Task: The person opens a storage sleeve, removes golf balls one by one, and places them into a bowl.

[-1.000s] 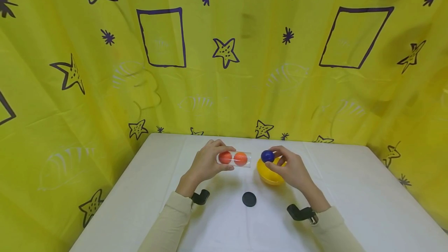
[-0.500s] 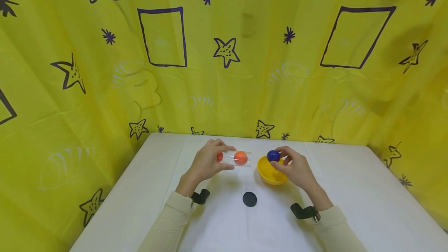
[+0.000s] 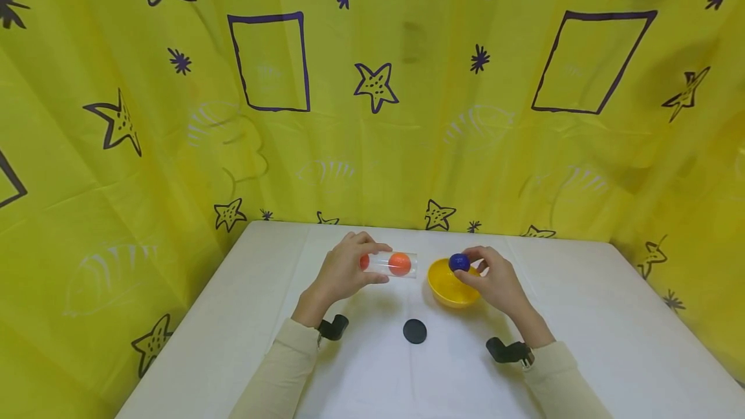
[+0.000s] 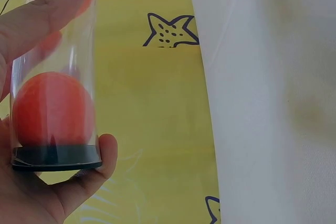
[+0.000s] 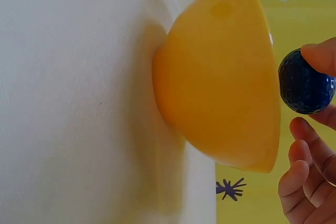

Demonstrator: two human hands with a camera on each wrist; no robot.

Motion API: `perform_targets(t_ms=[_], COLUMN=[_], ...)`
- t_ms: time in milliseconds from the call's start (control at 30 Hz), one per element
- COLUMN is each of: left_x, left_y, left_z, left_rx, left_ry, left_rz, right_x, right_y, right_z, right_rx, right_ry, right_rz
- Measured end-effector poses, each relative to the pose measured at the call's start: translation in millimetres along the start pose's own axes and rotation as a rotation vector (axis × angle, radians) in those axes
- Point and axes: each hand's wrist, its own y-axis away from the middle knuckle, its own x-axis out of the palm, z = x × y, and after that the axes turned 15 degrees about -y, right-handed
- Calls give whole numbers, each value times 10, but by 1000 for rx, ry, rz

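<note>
My left hand (image 3: 342, 269) grips a clear plastic tube (image 3: 381, 265) lying sideways in the air, with thumb and fingers around it. Two orange balls sit apart inside: one ball (image 3: 399, 264) near the right end, the other ball (image 4: 53, 109) against the black base (image 4: 56, 157). The tube's right end has no cap on it. My right hand (image 3: 496, 281) pinches a dark blue golf ball (image 3: 458, 262) between thumb and fingers, with dimples showing in the right wrist view. That ball is over the yellow bowl (image 3: 447, 293), close to its rim.
On the white table (image 3: 372, 367), a round black lid (image 3: 415, 331) lies flat between the forearms. A yellow curtain (image 3: 372, 147) with star drawings hangs behind the table and along both sides.
My right hand has carried the blue golf ball rightward from near the tube's end and slightly lower over the bowl. One orange ball has shifted left inside the tube, partly behind my fingers.
</note>
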Motion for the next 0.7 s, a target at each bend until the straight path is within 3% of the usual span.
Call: perform_targets(t_ms=[700], left_x=[-7], left_y=[4], left_z=[-6], left_rx=[-11], left_ry=[6], left_rz=[10], right_x=[20], right_y=[-10], right_z=[-174], right_rx=[96], right_ry=[28], right_rz=[47])
